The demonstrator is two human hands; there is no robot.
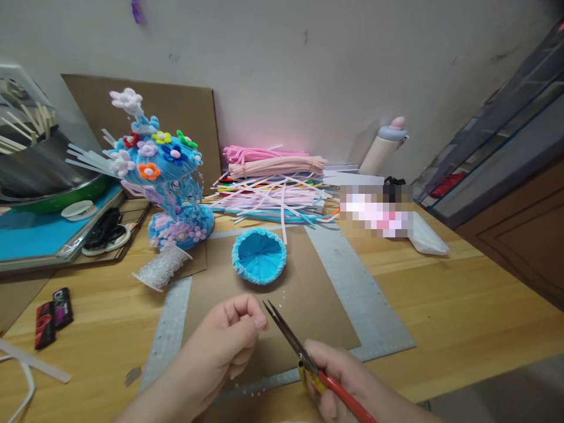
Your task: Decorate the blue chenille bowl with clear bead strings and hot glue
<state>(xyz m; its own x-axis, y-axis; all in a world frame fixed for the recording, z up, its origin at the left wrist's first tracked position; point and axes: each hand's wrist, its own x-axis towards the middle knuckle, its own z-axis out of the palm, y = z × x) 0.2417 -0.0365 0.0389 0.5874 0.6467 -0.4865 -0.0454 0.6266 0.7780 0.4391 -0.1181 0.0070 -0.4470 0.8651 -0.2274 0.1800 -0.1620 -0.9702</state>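
Note:
My left hand (233, 338) is closed in a pinch at the front of the cardboard. A thin string of clear beads (253, 392) trails below it, and a few small beads also show above the fingertips. In my right hand (335, 376) are needle-nose pliers (288, 335) with red and yellow handles, their slim tips slightly apart just beside the left fingertips. Beyond both hands sits a fluffy blue bowl (259, 257), its hollow facing up. A spool of clear beads (163, 269) lies on its side to the left.
A blue pipe-cleaner piece with colourful flowers (158, 158) stands back left. Bundles of pipe cleaners (273, 182) lie along the wall. Brown cardboard (317, 305) rests on a grey cutting mat (374, 317). Black-and-white scissors (106, 232), a metal pot (44, 164) and a bottle (381, 147) stand around.

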